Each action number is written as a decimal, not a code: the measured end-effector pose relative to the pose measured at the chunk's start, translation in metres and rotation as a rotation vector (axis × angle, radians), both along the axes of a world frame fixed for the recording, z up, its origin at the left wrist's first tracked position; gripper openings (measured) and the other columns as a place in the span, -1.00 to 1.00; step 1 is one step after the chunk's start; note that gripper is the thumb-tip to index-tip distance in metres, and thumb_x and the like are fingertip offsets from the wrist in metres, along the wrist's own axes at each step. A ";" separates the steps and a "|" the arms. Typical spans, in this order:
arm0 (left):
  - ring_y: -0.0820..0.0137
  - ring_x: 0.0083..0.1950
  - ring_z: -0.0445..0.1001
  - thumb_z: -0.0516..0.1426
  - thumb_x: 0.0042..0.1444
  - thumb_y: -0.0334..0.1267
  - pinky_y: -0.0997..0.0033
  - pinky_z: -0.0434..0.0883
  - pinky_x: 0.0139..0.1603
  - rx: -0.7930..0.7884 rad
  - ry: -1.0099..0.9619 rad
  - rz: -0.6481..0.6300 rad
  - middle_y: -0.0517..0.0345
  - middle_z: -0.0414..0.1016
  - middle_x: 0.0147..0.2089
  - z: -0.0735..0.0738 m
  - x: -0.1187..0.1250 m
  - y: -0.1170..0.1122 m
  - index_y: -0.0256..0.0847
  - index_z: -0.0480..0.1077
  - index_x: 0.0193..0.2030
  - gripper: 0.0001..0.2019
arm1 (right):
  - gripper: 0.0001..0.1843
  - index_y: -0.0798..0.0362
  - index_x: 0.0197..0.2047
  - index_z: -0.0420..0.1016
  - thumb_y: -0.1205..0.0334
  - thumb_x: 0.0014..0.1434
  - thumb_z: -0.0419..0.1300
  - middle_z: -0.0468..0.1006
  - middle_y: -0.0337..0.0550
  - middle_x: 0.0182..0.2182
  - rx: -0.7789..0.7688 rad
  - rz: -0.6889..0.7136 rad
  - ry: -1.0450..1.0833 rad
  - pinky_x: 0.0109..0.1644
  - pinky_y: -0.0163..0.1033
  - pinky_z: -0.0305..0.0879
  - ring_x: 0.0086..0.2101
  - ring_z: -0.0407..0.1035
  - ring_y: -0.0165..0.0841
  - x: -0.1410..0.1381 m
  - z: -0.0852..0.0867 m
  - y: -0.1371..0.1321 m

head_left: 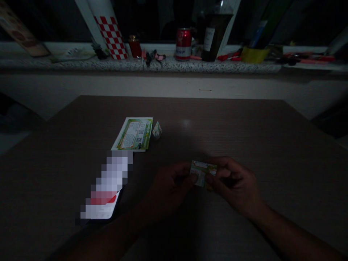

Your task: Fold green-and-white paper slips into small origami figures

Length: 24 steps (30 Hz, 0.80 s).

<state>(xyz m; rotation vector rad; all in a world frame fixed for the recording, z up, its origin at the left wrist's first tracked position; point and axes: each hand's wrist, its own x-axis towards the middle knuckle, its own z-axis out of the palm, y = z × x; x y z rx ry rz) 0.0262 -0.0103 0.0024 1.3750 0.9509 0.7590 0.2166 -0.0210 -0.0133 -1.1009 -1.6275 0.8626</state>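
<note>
Between my two hands, above the brown table, is a small piece of printed paper [200, 169] in green and white, which looks folded. My left hand [174, 183] pinches its left side, thumb on top. The thumb and fingers of my right hand [237, 181] grip its right side. Farther left on the table lies a stack of printed sheets [133, 134] with green borders and square codes. Just right of that stack stands a small folded paper piece [157, 130] with similar print.
A lit phone [106, 212], its screen partly blurred out, lies left of my left arm. Along the stone windowsill [163, 67] behind the table [217, 123] stand a red can [183, 44], a red-and-white checkered cylinder [112, 38], a dark pouch [214, 38] and a yellow holder [255, 55].
</note>
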 end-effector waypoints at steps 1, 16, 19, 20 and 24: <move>0.37 -0.19 0.52 0.10 0.23 -0.25 0.44 0.43 -0.20 0.041 0.035 -0.001 0.12 0.57 -0.18 0.001 -0.001 0.000 -0.20 0.45 -0.08 -0.82 | -0.77 0.02 -0.09 0.42 0.31 0.15 0.24 0.56 -0.30 -0.56 -0.018 0.019 0.001 -0.48 -0.37 0.36 -0.57 0.44 -0.44 0.001 -0.001 0.000; 0.40 -0.16 0.49 0.08 0.22 -0.32 0.46 0.41 -0.19 0.184 0.107 0.169 0.16 0.52 -0.16 0.001 -0.006 0.003 -0.16 0.40 -0.09 -0.85 | -0.65 -0.04 0.03 0.44 0.40 0.17 0.17 0.58 -0.27 -0.45 0.023 0.178 0.034 -0.40 -0.36 0.41 -0.44 0.48 -0.41 0.005 0.000 0.003; 0.45 -0.26 0.47 0.10 0.17 -0.38 0.51 0.38 -0.28 0.187 0.129 0.151 0.22 0.50 -0.29 0.006 -0.006 0.003 -0.19 0.38 -0.23 -0.94 | -0.71 -0.02 -0.05 0.49 0.42 0.19 0.12 0.61 -0.24 -0.41 0.025 0.215 0.034 -0.43 -0.36 0.40 -0.45 0.49 -0.41 0.006 0.004 0.003; 0.46 -0.29 0.46 0.10 0.16 -0.38 0.52 0.37 -0.31 0.192 0.138 0.143 0.23 0.49 -0.31 0.007 -0.006 0.002 -0.20 0.37 -0.26 -0.96 | -0.72 -0.01 -0.09 0.52 0.43 0.18 0.11 0.61 -0.24 -0.43 0.033 0.221 0.016 -0.46 -0.36 0.38 -0.47 0.48 -0.42 0.007 0.006 0.003; 0.46 -0.31 0.45 0.12 0.16 -0.37 0.52 0.35 -0.34 0.209 0.155 0.124 0.22 0.48 -0.32 0.007 -0.006 0.002 -0.20 0.37 -0.27 -0.97 | -0.73 0.03 -0.24 0.57 0.46 0.15 0.07 0.58 -0.25 -0.52 0.071 0.211 -0.078 -0.56 -0.39 0.26 -0.59 0.39 -0.46 0.009 0.009 0.003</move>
